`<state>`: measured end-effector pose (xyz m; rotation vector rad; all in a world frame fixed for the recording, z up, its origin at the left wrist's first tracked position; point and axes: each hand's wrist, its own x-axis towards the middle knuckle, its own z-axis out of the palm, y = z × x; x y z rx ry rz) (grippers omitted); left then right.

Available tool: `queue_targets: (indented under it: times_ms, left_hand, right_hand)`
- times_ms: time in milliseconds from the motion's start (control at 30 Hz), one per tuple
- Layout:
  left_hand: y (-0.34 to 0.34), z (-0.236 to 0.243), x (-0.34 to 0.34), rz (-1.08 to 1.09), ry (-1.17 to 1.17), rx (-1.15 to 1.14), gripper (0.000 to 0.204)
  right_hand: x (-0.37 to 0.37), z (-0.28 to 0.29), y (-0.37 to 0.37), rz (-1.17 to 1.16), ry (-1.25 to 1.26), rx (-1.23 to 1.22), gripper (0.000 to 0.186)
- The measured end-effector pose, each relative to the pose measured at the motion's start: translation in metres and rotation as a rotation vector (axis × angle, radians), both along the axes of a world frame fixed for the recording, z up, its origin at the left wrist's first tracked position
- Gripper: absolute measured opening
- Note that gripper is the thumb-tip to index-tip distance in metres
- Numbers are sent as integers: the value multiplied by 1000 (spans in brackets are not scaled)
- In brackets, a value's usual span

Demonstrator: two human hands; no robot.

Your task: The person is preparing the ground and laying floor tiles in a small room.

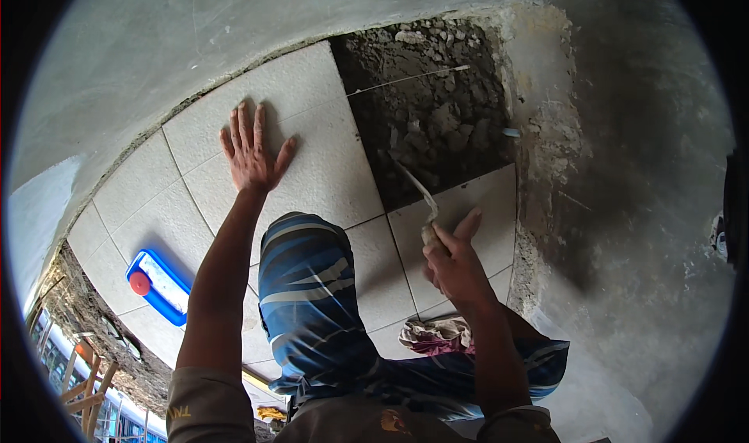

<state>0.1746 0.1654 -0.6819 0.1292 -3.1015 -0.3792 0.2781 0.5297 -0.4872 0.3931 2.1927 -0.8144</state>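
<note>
My left hand lies flat with its fingers spread on a large pale floor tile. In my right hand is a trowel, held by its handle with the thumb stretched along it. The blade shows nearly edge-on, and its tip reaches the dark, lumpy mortar in the untiled corner. Below the trowel, another pale tile borders that mortar. A thin string crosses above the mortar bed.
Grey plastered walls enclose the floor at the far side and right. A blue tray-like container with a round red piece stands on the tiles at left. A crumpled cloth lies near my right forearm. Wooden pieces show at lower left.
</note>
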Motion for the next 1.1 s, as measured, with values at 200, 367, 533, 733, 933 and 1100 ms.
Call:
queue_targets:
  times_ms: [200,367,533,733,933,1100]
  left_hand:
    - [1,-2,-1,0,-27,-31,93]
    - [-7,-2,5,2,-44,-58,93]
    - [2,2,0,-5,-29,-34,93]
    - [-2,-2,-1,-8,-19,-38,93]
    - [2,2,-2,-11,-27,-52,93]
    - [4,2,0,-3,-47,-63,93]
  right_hand:
    - [32,1,4,16,94,-81,62]
    - [-6,18,-52,-602,-381,-308,32]
    - [-41,-18,-62,-564,-341,-512,23]
    - [-46,-16,-54,-528,-293,-488,32]
    - [-40,28,-54,-598,-275,-471,56]
    - [-30,27,-41,-543,-324,-458,59]
